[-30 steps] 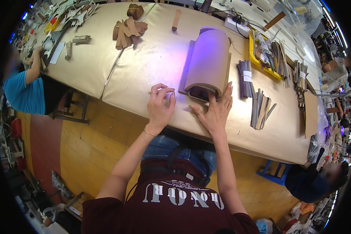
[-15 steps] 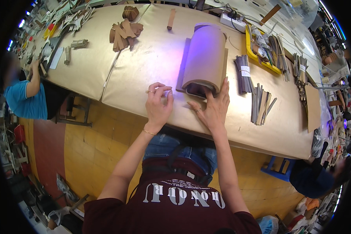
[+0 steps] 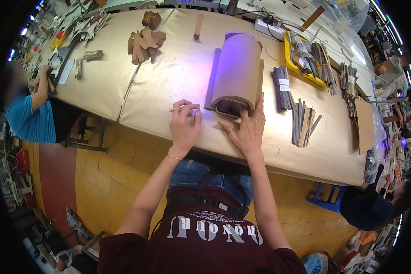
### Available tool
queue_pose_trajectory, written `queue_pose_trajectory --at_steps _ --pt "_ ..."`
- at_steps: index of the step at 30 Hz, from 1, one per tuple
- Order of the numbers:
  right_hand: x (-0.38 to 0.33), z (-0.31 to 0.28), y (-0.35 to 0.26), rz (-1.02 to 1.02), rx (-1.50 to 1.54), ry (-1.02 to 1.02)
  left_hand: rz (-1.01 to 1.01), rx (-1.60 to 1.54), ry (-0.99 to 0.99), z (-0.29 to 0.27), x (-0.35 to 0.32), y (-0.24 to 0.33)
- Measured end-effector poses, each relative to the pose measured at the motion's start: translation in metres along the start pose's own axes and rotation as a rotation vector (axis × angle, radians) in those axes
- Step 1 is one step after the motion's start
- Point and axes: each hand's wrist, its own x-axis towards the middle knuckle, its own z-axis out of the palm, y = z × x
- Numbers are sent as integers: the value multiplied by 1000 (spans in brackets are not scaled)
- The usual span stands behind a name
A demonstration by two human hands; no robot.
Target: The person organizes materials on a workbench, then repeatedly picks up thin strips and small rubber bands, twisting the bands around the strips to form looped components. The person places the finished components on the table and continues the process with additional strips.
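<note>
Landmark: a tan roll (image 3: pixel 238 68) lay on the table (image 3: pixel 169 82), purple light glowing at its near mouth and along its left side.
Right hand: the right hand (image 3: pixel 247 130) lay flat and spread on the table just before the roll's near end, fingertips touching the dark opening; it gripped nothing.
Left hand: the left hand (image 3: pixel 185 125) rested left of the roll's near end, fingers curled narrow as if pinching something small; what it held, if anything, could not be told.
Risk, roll: likely to shift or roll sideways if the spread hand pushed unevenly on its mouth, since nothing visibly braced it.
Risk, small piece: if the left fingers did hold one, it could slip to the floor, the table edge being just behind the wrist.
Bundles: a dark strip bundle (image 3: pixel 282 82) with a white band label sat right of the roll; loose grey strips (image 3: pixel 303 122) further right and nearer.
Tray: a yellow tray (image 3: pixel 291 57) stood right of the roll's far end.
Cutouts: brown cutouts (image 3: pixel 144 41) were piled well left of the roll.
</note>
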Motion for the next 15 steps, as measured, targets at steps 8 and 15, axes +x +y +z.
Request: queue_pose_trajectory --at_steps 8,15 --pt "0 -2 -1 6 7 4 7 17 -12 0 0 0" --pt "-1 -6 -1 -22 86 77 15 7 -10 1 0 -5"
